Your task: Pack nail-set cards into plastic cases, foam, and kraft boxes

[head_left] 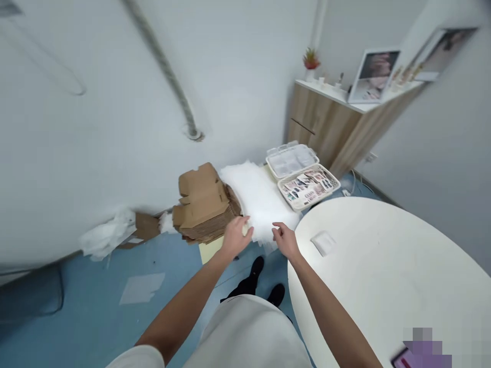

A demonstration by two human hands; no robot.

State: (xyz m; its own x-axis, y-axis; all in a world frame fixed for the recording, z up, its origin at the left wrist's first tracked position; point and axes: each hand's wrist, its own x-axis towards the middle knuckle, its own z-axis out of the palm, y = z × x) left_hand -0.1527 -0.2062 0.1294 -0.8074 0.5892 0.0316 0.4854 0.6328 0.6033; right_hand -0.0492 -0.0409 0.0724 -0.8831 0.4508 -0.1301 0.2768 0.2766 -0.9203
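Observation:
A stack of white foam sheets (258,197) lies on a low surface ahead of me. My left hand (236,236) reaches to the stack's near left corner, its fingers curled on the edge of a sheet. My right hand (284,238) is at the near right edge, its fingers also pinching the white material. Left of the sheets sits a pile of flattened cardboard boxes (203,204). Behind the sheets stands an open clear plastic case (303,179) with small printed items in its compartments.
A round white table (383,276) with a small white packet (324,243) is at my right. A wooden cabinet (326,128) with pictures and a small plant stands against the far wall. Crumpled white wrap (107,235) and cardboard scraps lie on the blue floor at left.

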